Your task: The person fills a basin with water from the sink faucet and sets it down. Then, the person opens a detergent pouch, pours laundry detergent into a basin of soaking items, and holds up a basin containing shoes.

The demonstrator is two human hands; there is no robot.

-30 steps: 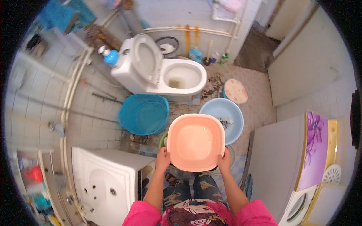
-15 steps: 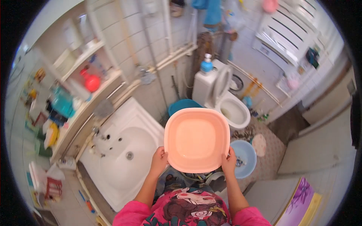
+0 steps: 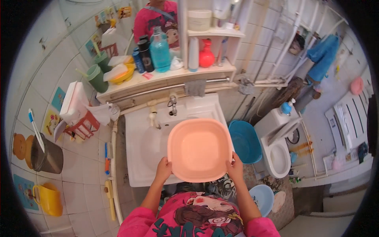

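Observation:
Between my hands I hold a peach-coloured plastic basin (image 3: pixel 199 150), its inside facing up with nothing in it that I can see. My left hand (image 3: pixel 164 170) grips its near left rim. The near right rim is in my right hand (image 3: pixel 235 167). Under and behind the basin is the white washbasin (image 3: pixel 138 170), partly covered by it. A metal tap (image 3: pixel 172 105) stands at the washbasin's back, with a pale plastic tap (image 3: pixel 154 114) beside it on the left.
Above the washbasin, a shelf (image 3: pixel 158 81) bears bottles and cups. A teal tub (image 3: pixel 245 144) and the toilet (image 3: pixel 277 158) are at right, with a light blue basin (image 3: pixel 262 199) on the floor. Leftward hang a grey bin (image 3: pixel 49 158) holding a toothbrush and a yellow mug (image 3: pixel 49 199).
My view has swung left toward the washbasin. The peach basin, still in both hands, has come from beside the washbasin to over its right part.

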